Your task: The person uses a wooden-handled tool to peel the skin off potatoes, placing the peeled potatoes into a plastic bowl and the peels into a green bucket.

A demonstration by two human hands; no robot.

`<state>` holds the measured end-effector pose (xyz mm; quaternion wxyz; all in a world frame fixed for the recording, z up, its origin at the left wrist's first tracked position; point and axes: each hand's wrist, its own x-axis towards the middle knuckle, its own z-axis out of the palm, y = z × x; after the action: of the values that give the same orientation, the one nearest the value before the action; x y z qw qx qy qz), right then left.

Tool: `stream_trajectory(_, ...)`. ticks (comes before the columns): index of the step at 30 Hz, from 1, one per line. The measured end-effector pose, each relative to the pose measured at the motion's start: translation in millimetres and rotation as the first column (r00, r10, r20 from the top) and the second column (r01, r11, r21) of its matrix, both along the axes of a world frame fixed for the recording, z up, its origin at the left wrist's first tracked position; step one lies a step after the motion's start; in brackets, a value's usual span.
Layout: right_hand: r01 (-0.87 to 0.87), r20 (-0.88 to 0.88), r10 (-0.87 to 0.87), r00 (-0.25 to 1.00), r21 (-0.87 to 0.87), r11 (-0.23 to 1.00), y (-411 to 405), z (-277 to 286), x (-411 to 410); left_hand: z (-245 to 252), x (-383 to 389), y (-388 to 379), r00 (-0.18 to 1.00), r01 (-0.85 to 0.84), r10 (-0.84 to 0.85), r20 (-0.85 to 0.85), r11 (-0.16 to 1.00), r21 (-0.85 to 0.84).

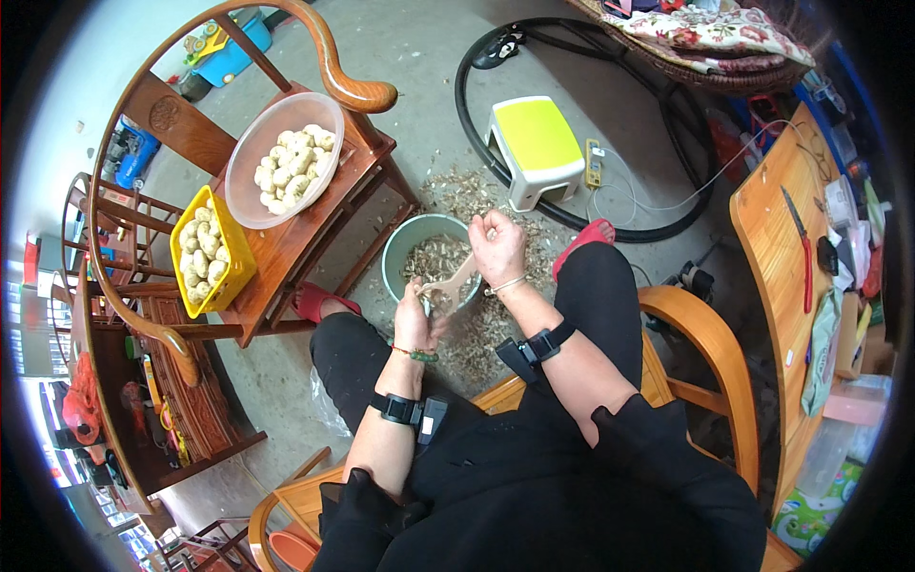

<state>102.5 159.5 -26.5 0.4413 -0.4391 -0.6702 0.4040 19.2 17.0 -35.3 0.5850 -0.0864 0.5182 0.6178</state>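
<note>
My right hand (498,249) is closed around the handle of a flat, pale peeler-like tool (457,280). My left hand (417,318) holds a small item against the tool's head; fingers and blur hide most of it. Both hands are over the near side of a pale green bucket (387,266), which contains brown and whitish peelings (436,256). To the left, on a wooden armchair, a translucent plastic bowl (240,207) and a yellow plastic basket (239,277) hold many pale, rounded, peeled tubers (292,166).
Peelings lie scattered on the floor around the bucket. A white stool with a green top (537,134) stands ahead, beside a black ring-shaped frame (468,64) and a power strip (593,163). At right, red-handled scissors (806,264) lie on a wooden board (768,207).
</note>
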Motion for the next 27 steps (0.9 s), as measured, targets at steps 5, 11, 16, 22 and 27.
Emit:
stream_trajectory(5, 0.065, 0.087, -0.062, 0.994, -0.035, 0.997, 7, -16, 0, -3, 3, 4, 0.996, -0.030, 0.029, -0.090, 1.000, -0.009)
stream_trajectory(11, 0.167, 0.122, -0.177, 0.977, 0.087, 0.982, 31, -34, 16, 7, 5, 3, 0.990, -0.008, 0.017, -0.142, 0.998, 0.064)
stream_trajectory(16, 0.137, 0.023, -0.136, 0.990, -0.039, 0.990, 18, -14, 6, 5, 1, 0, 0.988, 0.012, -0.014, -0.154, 1.000, -0.011)
stream_trajectory(22, 0.122, 0.115, -0.124, 0.986, 0.023, 0.992, 19, -24, 9, 8, 10, 3, 0.961, -0.012, 0.005, -0.276, 1.000, -0.025)
stream_trajectory(27, 0.194, 0.108, -0.190, 0.976, -0.024, 0.981, 27, -28, 9, 4, 1, -2, 0.987, 0.032, -0.023, -0.160, 0.998, 0.052)
